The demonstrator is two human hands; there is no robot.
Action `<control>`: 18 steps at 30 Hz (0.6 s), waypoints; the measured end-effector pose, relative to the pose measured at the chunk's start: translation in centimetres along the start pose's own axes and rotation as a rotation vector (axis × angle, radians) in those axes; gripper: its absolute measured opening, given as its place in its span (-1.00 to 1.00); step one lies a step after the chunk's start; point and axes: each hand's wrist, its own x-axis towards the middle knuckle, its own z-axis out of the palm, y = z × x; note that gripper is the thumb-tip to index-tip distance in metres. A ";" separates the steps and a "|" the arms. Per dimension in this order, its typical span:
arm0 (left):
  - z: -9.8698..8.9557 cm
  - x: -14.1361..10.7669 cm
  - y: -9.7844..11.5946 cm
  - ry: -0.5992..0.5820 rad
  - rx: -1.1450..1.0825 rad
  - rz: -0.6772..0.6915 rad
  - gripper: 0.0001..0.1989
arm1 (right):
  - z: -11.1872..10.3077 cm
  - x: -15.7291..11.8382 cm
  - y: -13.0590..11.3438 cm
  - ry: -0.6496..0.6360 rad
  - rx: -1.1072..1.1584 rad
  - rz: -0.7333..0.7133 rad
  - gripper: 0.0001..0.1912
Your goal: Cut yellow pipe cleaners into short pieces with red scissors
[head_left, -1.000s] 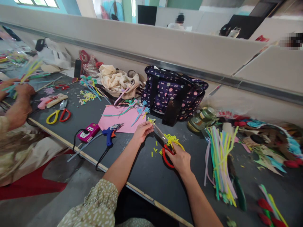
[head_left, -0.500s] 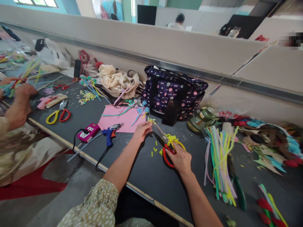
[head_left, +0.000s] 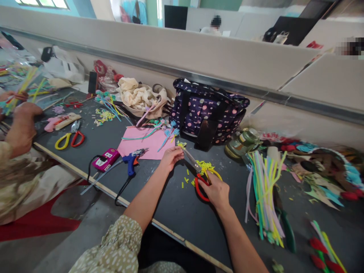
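Observation:
My right hand [head_left: 217, 188] grips a pair of scissors [head_left: 202, 179] with one red and one yellow handle. Its blades point away to the upper left, their tips by my left hand [head_left: 172, 157]. The left fingers are pinched together on a small yellow-green piece [head_left: 181, 145], whose exact kind is too small to make out. Under and beside the scissors lies a heap of short yellow cuttings [head_left: 205, 165]. Left of my hands, a pink sheet [head_left: 142, 146] carries fuzzy stems with blue and purple tips.
A blue glue gun [head_left: 131, 163] and magenta box [head_left: 106, 160] lie left, with another pair of scissors [head_left: 74, 134]. Behind stands a dotted bag [head_left: 209, 110]; right are a green jar [head_left: 245, 142] and a pipe cleaner bundle [head_left: 267, 197]. A co-worker's arm [head_left: 22, 125] rests far left.
My hands and the scissors have barely moved. At the far left, the co-worker's hand and the colourful stems in it have shifted slightly.

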 end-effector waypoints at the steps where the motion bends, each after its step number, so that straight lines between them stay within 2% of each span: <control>1: 0.0 0.0 0.0 -0.002 0.008 0.001 -0.80 | 0.2 0.0 0.1 0.012 0.002 -0.006 -0.54; 8: 0.0 -0.1 0.1 -0.026 0.026 0.010 -0.78 | 0.1 0.0 0.2 -0.003 -0.005 -0.017 -0.55; 18: 0.2 -0.2 0.2 0.001 0.032 0.014 -0.79 | 0.2 -0.1 0.4 -0.013 -0.023 -0.028 -0.56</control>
